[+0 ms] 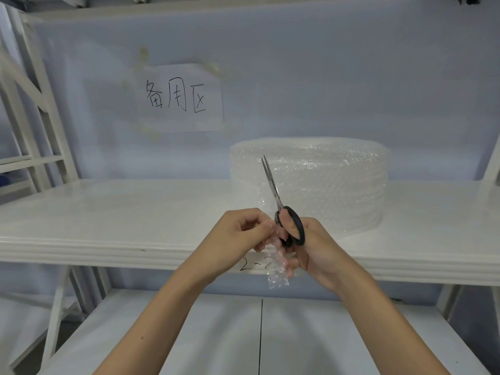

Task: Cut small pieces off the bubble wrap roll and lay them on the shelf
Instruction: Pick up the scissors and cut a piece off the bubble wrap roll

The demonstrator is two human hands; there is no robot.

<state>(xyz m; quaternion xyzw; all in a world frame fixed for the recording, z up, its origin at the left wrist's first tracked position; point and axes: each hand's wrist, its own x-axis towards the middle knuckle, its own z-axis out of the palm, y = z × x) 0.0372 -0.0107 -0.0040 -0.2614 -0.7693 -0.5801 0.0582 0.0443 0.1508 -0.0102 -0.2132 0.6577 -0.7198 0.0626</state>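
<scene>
A big roll of clear bubble wrap (324, 182) stands on the white shelf (121, 212), right of centre. In front of the shelf edge my right hand (311, 247) grips black-handled scissors (284, 212), blades nearly closed and pointing up in front of the roll. My left hand (243, 234) pinches the top of a small strip of bubble wrap (277, 274) that hangs down between both hands. Whether the strip is still joined to the roll I cannot tell.
A paper sign (180, 97) with handwritten characters is taped to the back wall. A lower shelf (216, 334) lies beneath my arms. White rack uprights (35, 104) stand at the left. Handwriting marks the shelf's front edge under my hands.
</scene>
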